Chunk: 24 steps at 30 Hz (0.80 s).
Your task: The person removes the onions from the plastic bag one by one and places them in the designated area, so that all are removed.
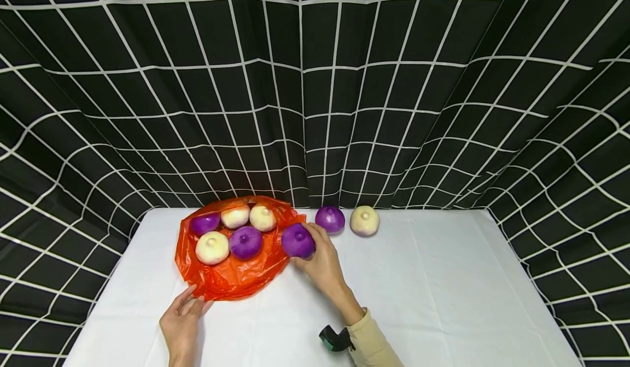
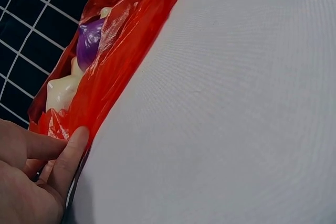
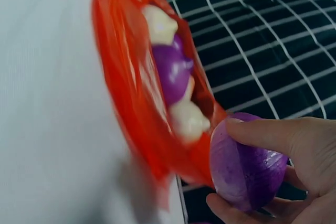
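A red plastic bag (image 1: 231, 279) lies spread on the left part of the table, its mouth facing up. Inside sit two purple onions (image 1: 245, 242) and three white onions (image 1: 212, 248). My right hand (image 1: 322, 257) grips another purple onion (image 1: 297, 240) at the bag's right edge; in the right wrist view, thumb and fingers wrap this onion (image 3: 244, 166). At the bag's near left edge, my left hand (image 1: 183, 320) pinches the plastic between thumb and fingers, also visible in the left wrist view, where the hand (image 2: 39, 171) partly hides the bag's corner.
Right of the bag, near the back edge, a purple onion (image 1: 330, 220) and a white onion (image 1: 365, 221) stand side by side. White cloth covers the table (image 1: 443, 301). Black curtains with a white grid (image 1: 364, 88) enclose the back and sides.
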Motion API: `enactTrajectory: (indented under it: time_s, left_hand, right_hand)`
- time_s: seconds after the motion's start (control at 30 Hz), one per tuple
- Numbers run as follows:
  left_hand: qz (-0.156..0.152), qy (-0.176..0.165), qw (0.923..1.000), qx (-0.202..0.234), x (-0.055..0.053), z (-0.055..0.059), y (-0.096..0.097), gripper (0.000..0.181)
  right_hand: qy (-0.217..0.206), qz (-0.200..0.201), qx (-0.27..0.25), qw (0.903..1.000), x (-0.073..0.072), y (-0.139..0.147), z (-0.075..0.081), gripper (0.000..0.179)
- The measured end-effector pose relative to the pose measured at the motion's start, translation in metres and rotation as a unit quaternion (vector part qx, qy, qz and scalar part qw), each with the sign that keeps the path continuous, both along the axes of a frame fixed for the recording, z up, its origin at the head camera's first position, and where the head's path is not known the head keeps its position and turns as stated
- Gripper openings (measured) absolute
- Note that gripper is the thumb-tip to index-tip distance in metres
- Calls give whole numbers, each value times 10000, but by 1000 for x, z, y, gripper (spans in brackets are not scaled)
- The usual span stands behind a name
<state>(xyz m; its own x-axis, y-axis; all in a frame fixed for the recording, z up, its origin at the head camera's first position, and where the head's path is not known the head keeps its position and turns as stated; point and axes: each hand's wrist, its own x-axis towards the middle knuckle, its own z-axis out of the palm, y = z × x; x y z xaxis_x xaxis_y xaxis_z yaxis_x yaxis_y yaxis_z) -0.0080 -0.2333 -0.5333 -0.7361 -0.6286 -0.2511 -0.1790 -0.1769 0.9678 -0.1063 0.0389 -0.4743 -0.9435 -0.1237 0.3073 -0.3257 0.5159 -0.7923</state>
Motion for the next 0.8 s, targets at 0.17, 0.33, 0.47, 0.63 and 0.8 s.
enactTrajectory:
  time_s: [0.17,0.33,0.47,0.63,0.8]
  left_hand:
    - [78,-39,10000,-49,0,2,0,44]
    - [68,-81,9999,21,1,2,1,45]
    - [100,-29,9999,94,0,1,2,46]
    - [70,-39,10000,48,-1,1,2,46]
    - [86,-68,9999,67,-1,1,3,47]
  right_hand:
    - [-7,-270,52,9996,-7,18,3,80]
    - [56,-565,-39,9984,-14,39,7,81]
    - [96,-784,-122,9968,-23,61,11,81]
    - [108,-1069,-64,9942,-32,88,17,82]
    - [-15,-1184,-92,9929,-36,108,23,83]
